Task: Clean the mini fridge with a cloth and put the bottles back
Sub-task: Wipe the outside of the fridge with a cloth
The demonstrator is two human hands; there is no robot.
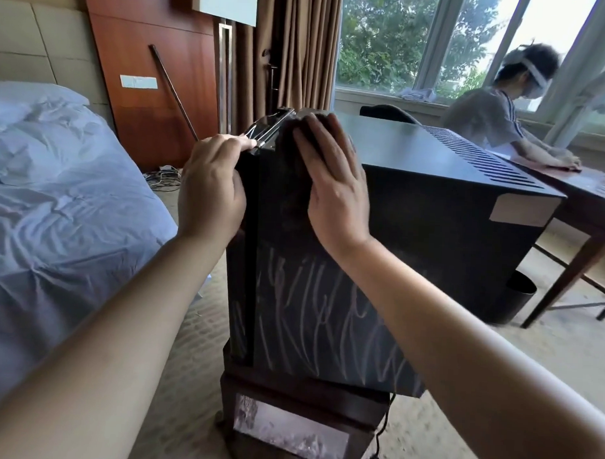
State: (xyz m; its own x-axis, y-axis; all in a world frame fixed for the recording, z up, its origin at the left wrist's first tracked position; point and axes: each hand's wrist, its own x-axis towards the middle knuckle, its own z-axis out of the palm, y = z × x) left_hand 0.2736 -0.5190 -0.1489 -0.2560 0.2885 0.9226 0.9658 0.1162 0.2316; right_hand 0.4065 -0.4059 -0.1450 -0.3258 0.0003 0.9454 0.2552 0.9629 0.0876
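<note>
So the black mini fridge sits on a low dark wooden stand right beside the bed. The left hand has its fingers curled round the fridge's top corner, gripping it. The right hand lies flat with straight fingers, pressing a dark cloth against the upper part of the near face. Pale streaks cover the lower part of that face. Another person leans over the desk by the window.
</note>
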